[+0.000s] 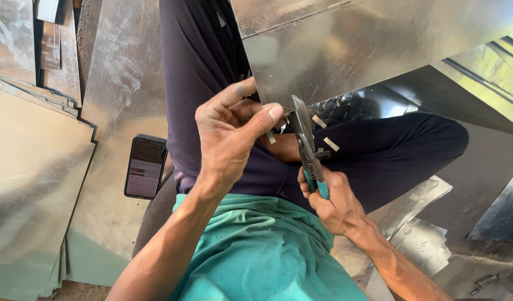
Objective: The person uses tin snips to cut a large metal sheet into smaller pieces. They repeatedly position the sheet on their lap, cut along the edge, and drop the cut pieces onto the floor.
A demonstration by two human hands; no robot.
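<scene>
My left hand [228, 134] pinches the lower corner of a large shiny metal sheet [368, 44] that rests over my lap. My right hand [332, 203] grips the teal handles of tin snips [305, 139], whose grey blades point up at the sheet's lower edge beside my left fingers. Small cut metal slivers [330, 144] lie on my dark trousers [390, 156]. The blade tips meet the sheet's edge near my left thumb.
A stack of cut metal sheets [33, 184] lies at left. A phone [145, 166] with a lit screen rests on a sheet beside my leg. More sheet offcuts [418, 234] lie at lower right, and further sheets [490, 72] at upper right.
</scene>
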